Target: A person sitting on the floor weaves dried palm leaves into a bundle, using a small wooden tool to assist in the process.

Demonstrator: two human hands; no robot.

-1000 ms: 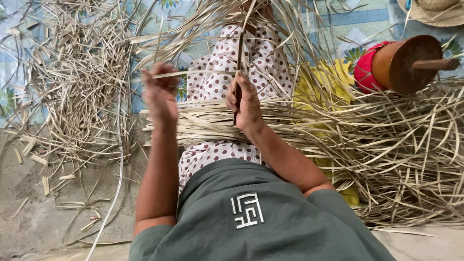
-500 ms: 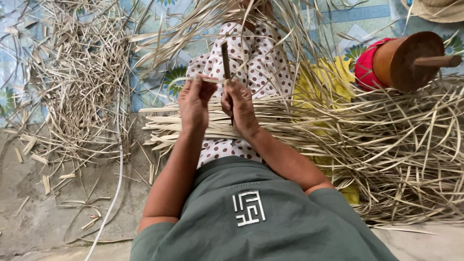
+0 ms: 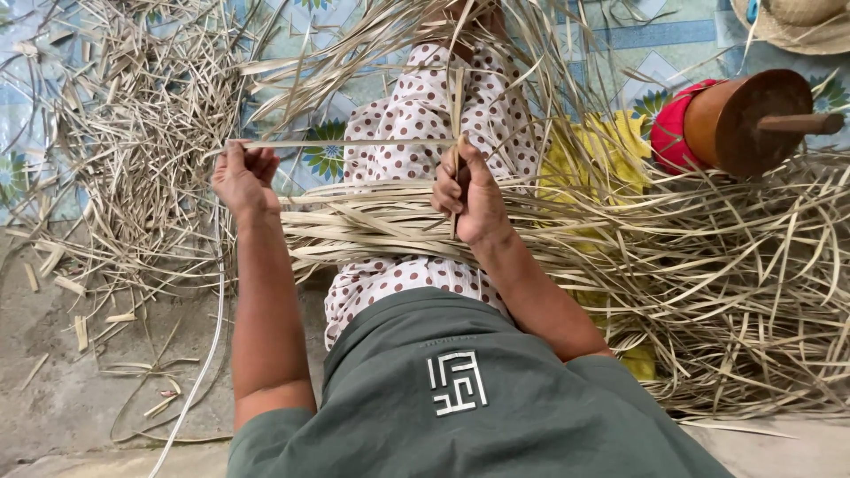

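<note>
Two hands on one long pale dried-leaf strip [image 3: 345,142]: left hand [image 3: 241,175] pinches its end out wide, right hand [image 3: 469,195] closed around a thin dark blade-like tool [image 3: 455,190] (hard to identify). Best kept taut and level above the bundle of dry strips [image 3: 372,230] across the lap.

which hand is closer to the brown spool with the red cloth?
Right. The right hand is over the lap bundle, left of the spool; the left hand is farther left, pinching a strip.
</note>
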